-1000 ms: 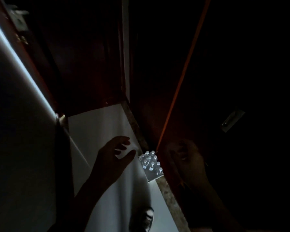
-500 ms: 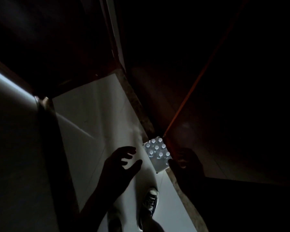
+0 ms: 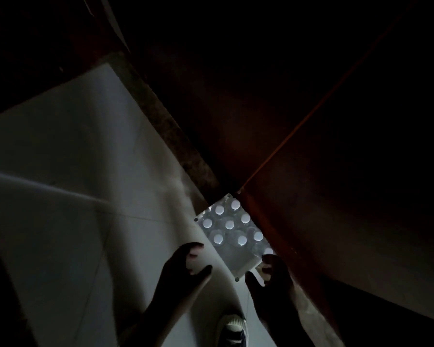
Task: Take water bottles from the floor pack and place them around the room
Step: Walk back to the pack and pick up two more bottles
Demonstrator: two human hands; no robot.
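The pack of water bottles [image 3: 232,232] is seen on the pale floor [image 3: 85,196] against the dark wall, between the empty, loosely curled left hand [image 3: 183,269] and right hand [image 3: 268,274], which were farther off earlier.

pack [image 3: 232,237]: clear wrap, white caps in a grid. floor [image 3: 85,196]: pale grey tile. skirting [image 3: 176,136]: speckled brown. door [image 3: 336,171]: dark reddish wood. shoe [image 3: 233,326]: white toe.

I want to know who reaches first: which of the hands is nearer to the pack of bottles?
Right. The right hand is at the near corner of the bottle pack, its fingers by the nearest cap. The left hand hangs beside the pack's left edge, over the floor.
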